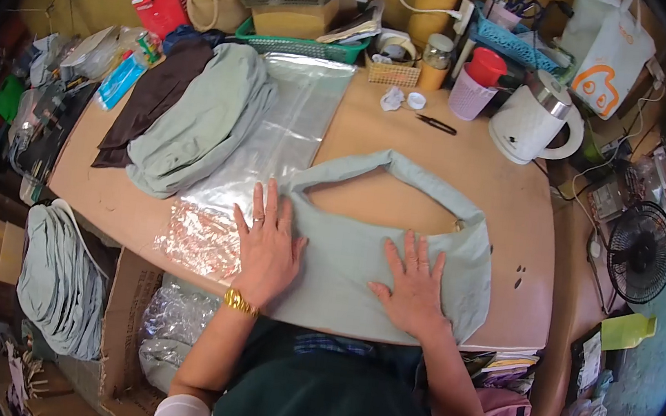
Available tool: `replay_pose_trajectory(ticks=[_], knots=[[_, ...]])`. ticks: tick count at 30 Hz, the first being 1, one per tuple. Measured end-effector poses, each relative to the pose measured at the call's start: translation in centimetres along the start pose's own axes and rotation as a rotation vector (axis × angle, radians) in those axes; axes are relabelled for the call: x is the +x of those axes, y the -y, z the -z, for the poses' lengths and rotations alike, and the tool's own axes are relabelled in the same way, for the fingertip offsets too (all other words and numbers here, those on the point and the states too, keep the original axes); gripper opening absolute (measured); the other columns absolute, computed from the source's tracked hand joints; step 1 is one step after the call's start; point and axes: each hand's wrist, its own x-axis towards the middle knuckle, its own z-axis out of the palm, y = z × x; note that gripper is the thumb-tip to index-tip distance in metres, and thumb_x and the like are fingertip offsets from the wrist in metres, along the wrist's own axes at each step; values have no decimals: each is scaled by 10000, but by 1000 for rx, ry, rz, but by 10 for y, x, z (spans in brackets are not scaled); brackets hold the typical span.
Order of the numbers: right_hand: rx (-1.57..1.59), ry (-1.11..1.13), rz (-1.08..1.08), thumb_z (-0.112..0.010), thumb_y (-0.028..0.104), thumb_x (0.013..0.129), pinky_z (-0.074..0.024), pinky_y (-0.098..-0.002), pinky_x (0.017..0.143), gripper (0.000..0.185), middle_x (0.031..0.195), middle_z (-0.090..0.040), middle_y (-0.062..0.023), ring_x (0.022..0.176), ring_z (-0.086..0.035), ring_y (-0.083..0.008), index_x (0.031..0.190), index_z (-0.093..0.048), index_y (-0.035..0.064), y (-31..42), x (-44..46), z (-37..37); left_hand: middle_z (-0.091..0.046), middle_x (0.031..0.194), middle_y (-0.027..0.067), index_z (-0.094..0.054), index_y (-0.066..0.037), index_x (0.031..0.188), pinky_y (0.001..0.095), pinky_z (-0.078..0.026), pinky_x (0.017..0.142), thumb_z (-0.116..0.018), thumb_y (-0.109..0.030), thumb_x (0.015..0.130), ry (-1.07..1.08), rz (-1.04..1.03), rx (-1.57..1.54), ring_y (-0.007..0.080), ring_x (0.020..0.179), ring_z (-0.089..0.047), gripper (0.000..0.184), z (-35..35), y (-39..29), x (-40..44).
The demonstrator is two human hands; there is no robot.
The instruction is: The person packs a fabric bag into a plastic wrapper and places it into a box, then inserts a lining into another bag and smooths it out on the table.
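Note:
A pale grey-green cloth shoulder bag (343, 267) lies flat on the table before me, its strap (426, 182) arched away from me. My left hand (269, 246) rests spread at the bag's left edge, partly over the clear plastic sheeting. Flat on the right half of the bag's body is my right hand (413, 283), fingers apart. The clear plastic bags (284, 128) stretch from the left hand to the back of the table. Beyond them sits a folded heap of the same pale cloth (203, 119), beside a dark brown cloth (143, 104).
Thread snips (437, 124) lie near a white electric kettle (528, 119) at the back right. A pink cup (471, 92), a jar (436, 59) and a green basket (302, 47) line the back edge. Left of the table are stacked pale bags (61, 284) and a cardboard box (126, 332).

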Motion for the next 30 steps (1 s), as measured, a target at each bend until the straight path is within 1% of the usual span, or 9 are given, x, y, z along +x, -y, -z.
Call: replay_pose_trajectory(ticks=[2,4,6,7,9,12,22,28,30], knots=[[44,125,49,-575,505,883,-168,-582,1124,755,1530,-261,-210,1409,-263,-389,1476,-330,107,-4,14,33,-369,1468,220,-364,-4,1433,530,-286,1102,-629,-320,897,-92,-80,-9,350,1361,-360,676,13,-13,11],[105,271,100,-574,511,891,-231,-536,1128,746,1511,-307,-210,1382,-327,-390,1466,-341,97,-14,44,51,-502,1346,209,-447,28,1353,458,-412,1004,-658,-270,890,264,96,-1104,297,1253,-486,590,17,-37,30],[1162,389,-200,-523,576,910,-313,-470,1108,795,1441,-393,-232,1318,-418,-381,1433,-333,8,-31,86,48,-573,1242,167,-506,17,1262,403,-454,967,-656,-303,904,277,135,-1423,249,1168,-537,503,-32,-35,57],[1161,378,-200,-523,576,910,-313,-470,1108,795,1441,-393,-232,1318,-418,-381,1433,-333,8,-37,92,35,-557,1232,157,-491,27,1268,402,-459,974,-641,-303,914,280,342,-1830,258,1139,-548,506,-47,-29,71],[2125,127,-481,-464,611,927,-339,-464,1101,879,1433,-374,-275,1329,-399,-379,1425,-261,-83,-52,106,10,-560,1191,153,-473,49,1260,450,-437,1030,-632,-368,910,177,621,-2276,296,1162,-545,567,-59,-12,85],[2787,-354,-312,-476,639,902,-321,-461,1120,991,1458,-314,-317,1370,-336,-391,1440,-163,-132,-83,92,2,-578,1224,178,-534,9,1192,470,-420,1052,-610,-377,925,77,724,-2711,313,1203,-526,475,-47,18,80],[2833,-395,134,-507,749,807,-238,-460,1159,1113,1486,-303,-281,1409,-259,-390,1451,-193,-104,-89,79,15,-553,1318,207,-497,41,1284,510,-448,1019,-469,-477,972,69,508,-2798,347,1211,-549,605,-58,30,61],[2690,-433,-58,-506,739,817,-296,-458,1130,1063,1442,-373,-279,1357,-353,-381,1430,-261,-94,-87,87,8,-536,1336,219,-483,46,1296,494,-418,1060,-451,-218,961,78,450,-2786,364,1271,-495,428,-41,23,63],[2595,-454,-139,-505,704,848,-333,-450,1107,992,1397,-424,-282,1319,-406,-366,1402,-303,-94,-87,92,7,-499,1365,244,-455,60,1325,479,-420,1062,-437,-121,912,451,405,-2466,373,1273,-491,451,-49,34,62]])
